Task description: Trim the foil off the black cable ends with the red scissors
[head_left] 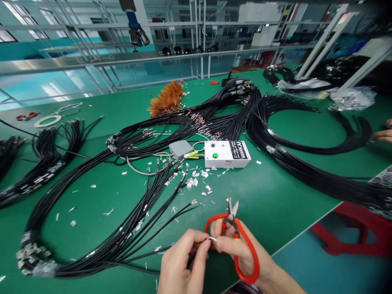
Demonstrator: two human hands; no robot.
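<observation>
My left hand [180,261] pinches the end of a thin black cable [153,250] near the table's front edge. My right hand [241,249] holds red-handled scissors [234,228], blades pointing up and slightly apart, and its fingertips also touch the cable's silvery tip [212,238] between the two hands. The cable runs left into a big looped bundle of black cables [101,245]. Foil scraps [196,179] lie scattered ahead of my hands.
A white tester box [226,154] with a green button sits mid-table beside a small grey box [180,149]. More cable coils [306,134] fill the right; bundles [45,155] lie left. An orange feather duster [167,100], tape roll [47,121], red stool [355,228], another person's hand [384,132].
</observation>
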